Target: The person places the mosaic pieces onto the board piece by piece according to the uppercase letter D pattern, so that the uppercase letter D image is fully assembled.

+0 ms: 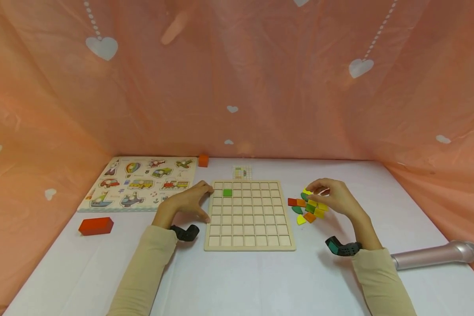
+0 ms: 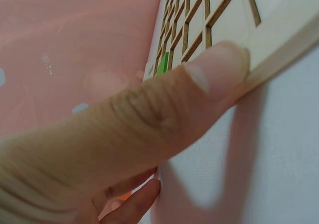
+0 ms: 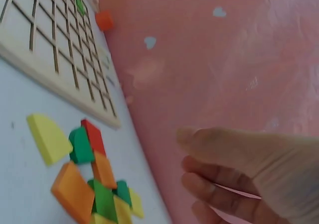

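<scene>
A wooden grid board lies flat on the table, with one green square tile in a cell near its upper left. My left hand is spread along the board's left edge; in the left wrist view the thumb presses the rim. To the right of the board is a loose cluster of small tiles, among them a red tile, an orange tile and a yellow quarter-round tile. Over this cluster hovers my right hand, its fingers loosely bent, with no tile visible between them.
Left of the board lies a picture puzzle of vehicles, with a red block in front. An orange cube and a small pattern card sit behind. A silvery tube lies by the right forearm.
</scene>
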### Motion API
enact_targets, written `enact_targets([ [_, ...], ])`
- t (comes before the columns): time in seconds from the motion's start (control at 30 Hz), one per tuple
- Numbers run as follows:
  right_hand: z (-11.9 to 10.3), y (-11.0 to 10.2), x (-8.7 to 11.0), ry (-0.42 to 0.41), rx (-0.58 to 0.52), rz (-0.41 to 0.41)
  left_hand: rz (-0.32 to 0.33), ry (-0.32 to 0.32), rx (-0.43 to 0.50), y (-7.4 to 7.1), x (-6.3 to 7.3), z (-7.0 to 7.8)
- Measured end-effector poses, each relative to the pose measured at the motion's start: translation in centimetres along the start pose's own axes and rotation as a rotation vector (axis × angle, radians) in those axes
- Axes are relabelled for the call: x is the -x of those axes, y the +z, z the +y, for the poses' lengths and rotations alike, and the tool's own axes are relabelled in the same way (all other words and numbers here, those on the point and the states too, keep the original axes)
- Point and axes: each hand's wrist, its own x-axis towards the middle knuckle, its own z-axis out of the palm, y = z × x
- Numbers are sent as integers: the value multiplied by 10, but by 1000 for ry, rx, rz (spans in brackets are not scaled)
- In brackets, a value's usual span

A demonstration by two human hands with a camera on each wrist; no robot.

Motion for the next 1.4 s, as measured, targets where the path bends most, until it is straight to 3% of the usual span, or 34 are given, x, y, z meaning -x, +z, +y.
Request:
enact_targets([
  [0.3, 18, 3, 1, 26, -7, -157, 0, 7, -4, 1, 1, -2],
  [0.53, 21, 9, 0, 137, -11, -234, 2, 9, -1, 1, 1, -2],
  [0.97, 26, 17, 1, 72, 79, -168, -3, -5, 10, 0, 1, 1],
  [1.27, 25, 17, -1, 142, 101, -184, 4, 4, 4, 0, 2, 1],
  [1.4, 27, 15, 0, 121, 111, -188, 6, 15, -2, 0, 2, 0],
])
